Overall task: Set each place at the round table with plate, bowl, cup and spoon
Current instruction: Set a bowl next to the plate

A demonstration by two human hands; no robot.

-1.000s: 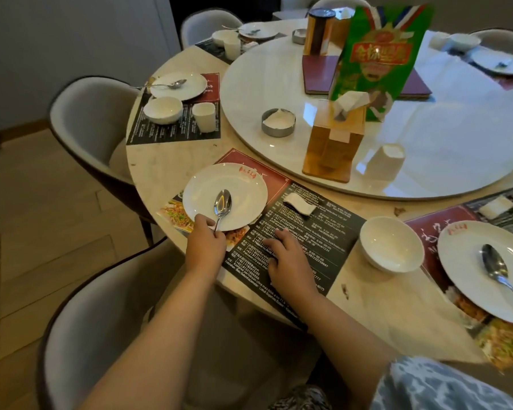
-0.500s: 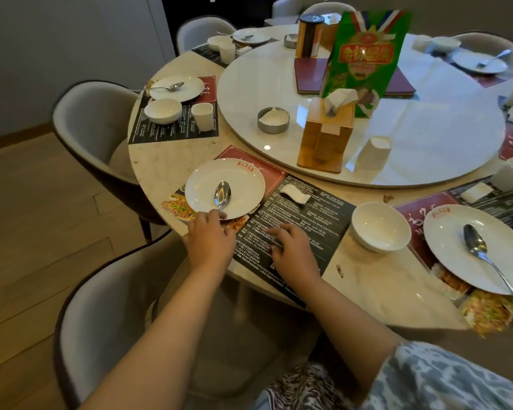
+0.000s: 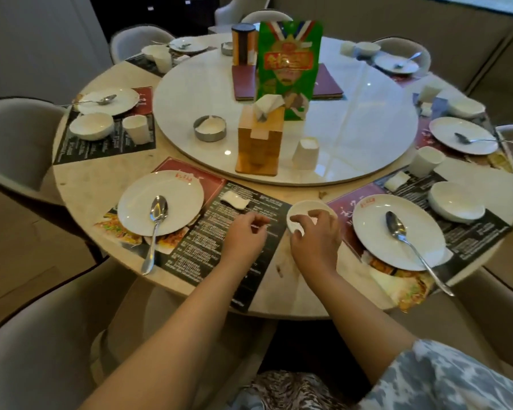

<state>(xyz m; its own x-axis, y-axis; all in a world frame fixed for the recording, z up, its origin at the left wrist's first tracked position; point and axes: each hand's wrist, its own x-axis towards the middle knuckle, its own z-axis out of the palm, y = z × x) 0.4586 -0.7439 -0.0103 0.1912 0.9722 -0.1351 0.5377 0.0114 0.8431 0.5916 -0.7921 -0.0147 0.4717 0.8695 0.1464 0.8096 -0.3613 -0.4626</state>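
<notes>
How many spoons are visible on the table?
5, one on each plate: near-left spoon, near-right spoon, far-left spoon, right spoon, far-right spoon. The far-end plate may hold another; too blurred to tell.

Both forearms bare from elbow to wrist, no watch, rings or bands visible on left hand (image 3: 243, 236) or right hand (image 3: 316, 242). Right sleeve (image 3: 444, 380) short, ends above the elbow: soft fabric, blotchy grey-blue and white print (ikat or tie-dye look). Left sleeve out of frame. Lap garment (image 3: 290, 390) at bottom centre: finer brown-and-white streaked pattern, zebra-like, differs from the sleeve print. Cannot tell if the two belong to one garment. Nails short, unpainted as far as visible.
</notes>
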